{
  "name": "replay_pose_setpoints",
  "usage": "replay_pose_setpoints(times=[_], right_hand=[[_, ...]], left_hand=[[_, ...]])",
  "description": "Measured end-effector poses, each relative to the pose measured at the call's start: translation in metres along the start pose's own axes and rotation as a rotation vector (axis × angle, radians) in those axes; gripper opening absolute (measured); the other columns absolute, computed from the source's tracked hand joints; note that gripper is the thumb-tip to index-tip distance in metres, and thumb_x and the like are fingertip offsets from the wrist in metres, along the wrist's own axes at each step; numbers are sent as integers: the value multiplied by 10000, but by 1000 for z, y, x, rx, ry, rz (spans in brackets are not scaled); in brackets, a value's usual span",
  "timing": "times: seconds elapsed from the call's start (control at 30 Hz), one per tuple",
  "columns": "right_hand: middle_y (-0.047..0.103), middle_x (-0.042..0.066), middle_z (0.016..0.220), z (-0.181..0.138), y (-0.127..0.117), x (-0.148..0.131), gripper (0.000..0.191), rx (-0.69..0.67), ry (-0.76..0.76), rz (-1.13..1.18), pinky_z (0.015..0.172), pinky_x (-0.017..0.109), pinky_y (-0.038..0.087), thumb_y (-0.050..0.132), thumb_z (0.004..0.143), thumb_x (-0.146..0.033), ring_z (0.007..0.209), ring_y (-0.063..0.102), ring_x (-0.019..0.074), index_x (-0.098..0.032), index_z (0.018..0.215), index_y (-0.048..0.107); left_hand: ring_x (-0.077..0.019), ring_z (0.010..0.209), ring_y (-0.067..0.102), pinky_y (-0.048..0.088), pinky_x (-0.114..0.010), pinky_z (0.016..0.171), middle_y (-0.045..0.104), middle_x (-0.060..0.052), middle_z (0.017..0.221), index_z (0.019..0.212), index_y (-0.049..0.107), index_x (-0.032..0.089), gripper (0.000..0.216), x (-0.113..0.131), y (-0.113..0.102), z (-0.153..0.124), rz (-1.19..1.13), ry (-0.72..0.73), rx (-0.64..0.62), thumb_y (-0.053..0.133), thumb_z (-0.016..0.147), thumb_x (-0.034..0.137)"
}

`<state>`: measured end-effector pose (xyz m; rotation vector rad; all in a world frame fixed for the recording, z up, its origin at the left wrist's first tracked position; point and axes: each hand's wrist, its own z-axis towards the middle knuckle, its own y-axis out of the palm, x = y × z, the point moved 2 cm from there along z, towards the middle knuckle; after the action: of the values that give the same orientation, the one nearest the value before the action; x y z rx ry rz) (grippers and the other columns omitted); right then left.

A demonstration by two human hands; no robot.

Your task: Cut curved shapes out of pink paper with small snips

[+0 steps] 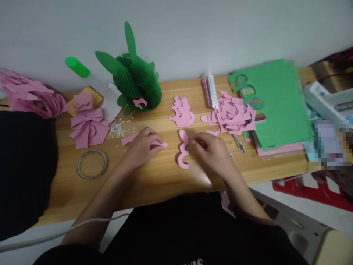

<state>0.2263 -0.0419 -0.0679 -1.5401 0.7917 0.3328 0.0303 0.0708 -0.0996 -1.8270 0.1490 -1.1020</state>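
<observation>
On the wooden table point(154, 180), mid-front, the left hand point(142, 146) sits curled over a flat pink paper piece point(160, 144). Fingers are bent down & pinching it; the piece's ends stick out both sides of the hand, lying on the tabletop.

The right hand point(213, 150) is just to the right, fingers bent, tips at the edge of a wavy pink cut-out point(182, 150). The cut-out lies flat btwn the 2 hands, running front-to-back. Can't tell if the fingers actually pinch it or only touch it.

Behind the cut-out: a small heap of pink cut shapes point(182, 111). Further right: a bigger heap of pink scraps point(232, 115), w/ a white glue tube point(212, 90) at its back-left edge. A pen-like tool point(239, 143) lies just right of the right hand. The right end of the table holds a stack of green sheets point(278, 105), w/ pink sheets under it.

Behind the left hand stands a green honeycomb paper figure point(136, 82), w/ a small pink bit on its front. Left of it are white paper crumbs point(118, 129), a pink folded bow point(88, 128) & a clear tape ring point(92, 164) near the front-left.
</observation>
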Motion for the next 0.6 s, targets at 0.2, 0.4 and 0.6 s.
replay_pose_setpoints(times=[0.2, 0.4, 0.6], right_hand=[[728, 113, 999, 16, 24, -41, 196, -203, -83, -269, 628, 295, 421, 540, 922, -242, 832, 681, 240, -167, 990, 707], [675, 110, 1233, 36, 42, -56, 340, -346, -239, -318, 776, 329, 481, 530, 935, -219, 1058, 642, 259, -203, 1266, 609], [675, 82, 1225, 48, 45, -53, 284, -441, -340, -296, 810, 309, 456, 570, 908, -168, 1086, 622, 235, -201, 1180, 645]], left_hand=[[-228, 1010, 576, 481, -375, 884, 590, -56, 972, 955, 667, 165, 134, 1, -2, -11, 83, 110, 92, 599, 869, 243], [-256, 976, 589, 502, -414, 843, 617, -98, 1008, 1020, 662, 184, 183, -6, -4, -36, 167, 98, 247, 617, 862, 264], [-258, 1002, 592, 496, -410, 861, 632, -90, 999, 965, 679, 190, 148, -10, 1, -43, 179, 50, 265, 571, 889, 256]])
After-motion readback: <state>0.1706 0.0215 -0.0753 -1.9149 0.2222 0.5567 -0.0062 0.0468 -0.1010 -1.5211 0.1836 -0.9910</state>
